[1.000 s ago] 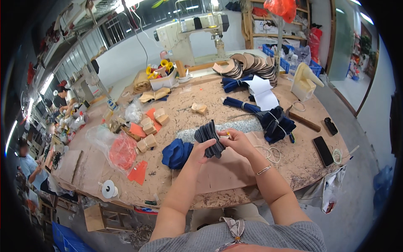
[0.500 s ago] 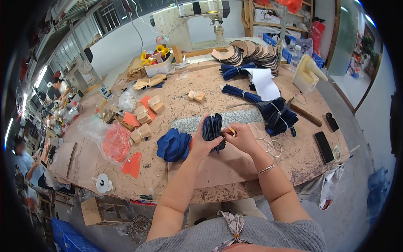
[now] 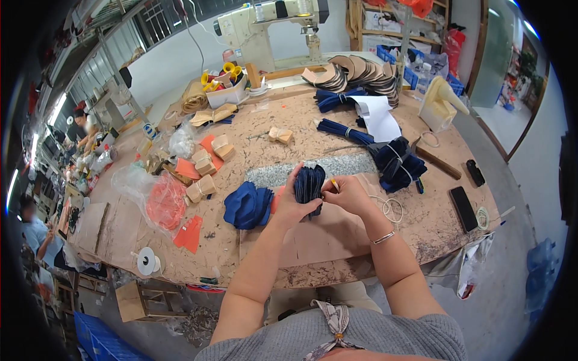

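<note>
My left hand (image 3: 294,197) is wrapped round a stack of dark navy fabric pieces (image 3: 309,182), held upright above the work table with the edges fanned. Its thumb presses on the near side of the stack. Close against the right side of these pieces, my right hand (image 3: 347,195) pinches a slim stick with a yellow end (image 3: 334,183), perhaps a pen; its tip is hidden. A loose pile of blue fabric pieces (image 3: 247,206) lies just left of my left hand. Beneath both hands are a brown sheet (image 3: 301,243) and a grey speckled slab (image 3: 352,163).
Tied navy bundles (image 3: 398,167) lie to the right, near a wooden bar (image 3: 438,162) and a phone (image 3: 463,209). Bundled tan pieces (image 3: 201,188) and a plastic bag of red pieces (image 3: 166,201) are at left. A sewing machine (image 3: 259,36) stands behind. Another person (image 3: 39,231) sits far left.
The navy stack has turned slightly in my left hand, showing more of its edges. My right hand has shifted a little, and the yellow-ended stick now points more upright.
</note>
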{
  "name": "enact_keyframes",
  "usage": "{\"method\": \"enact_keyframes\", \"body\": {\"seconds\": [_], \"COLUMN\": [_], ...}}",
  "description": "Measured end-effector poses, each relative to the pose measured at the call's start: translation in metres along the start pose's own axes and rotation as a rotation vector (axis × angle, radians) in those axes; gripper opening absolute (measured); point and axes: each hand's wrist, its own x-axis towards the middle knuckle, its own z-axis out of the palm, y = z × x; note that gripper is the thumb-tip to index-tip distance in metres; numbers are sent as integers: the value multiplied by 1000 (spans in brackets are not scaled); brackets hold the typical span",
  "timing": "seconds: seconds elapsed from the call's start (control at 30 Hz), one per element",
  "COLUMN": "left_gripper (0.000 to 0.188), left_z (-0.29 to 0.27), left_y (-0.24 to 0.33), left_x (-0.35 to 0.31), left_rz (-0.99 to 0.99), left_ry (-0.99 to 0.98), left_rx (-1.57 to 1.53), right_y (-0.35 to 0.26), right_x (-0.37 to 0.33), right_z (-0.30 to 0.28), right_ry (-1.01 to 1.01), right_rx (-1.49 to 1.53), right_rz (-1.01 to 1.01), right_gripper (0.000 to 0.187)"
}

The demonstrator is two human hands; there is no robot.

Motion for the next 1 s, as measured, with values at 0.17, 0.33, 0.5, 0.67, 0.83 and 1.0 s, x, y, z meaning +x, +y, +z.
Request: {"method": "enact_keyframes", "body": {"seconds": [0.17, 0.33, 0.5, 0.67, 0.83, 1.0], "left_gripper": [97, 92, 79, 56, 29, 37], "left_z": [-2, -5, -7, -8, 0, -22], "left_y": [-2, 6, -14, -24, -3, -26], "left_x": [0, -2, 3, 3, -1, 7], "left_rz": [25, -80, -176, -142, -173, -205], "left_ry": [-93, -150, -91, -83, -23, 60], "left_rx": [-5, -433, -344, -293, -524, -671], "right_y": [-9, -9, -13, -3, 1, -10], "right_x": [-3, 2, -2, 0, 2, -14], "right_z": [-10, -18, -6, -4, -15, -76], "right_ry": [-104, -253, -211, -258, -294, 22], "right_rx": [90, 602, 494, 645, 1115, 1570], "right_rz": [65, 289, 191, 211, 198, -562], "right_gripper": [3, 5, 6, 5, 2, 7]}}
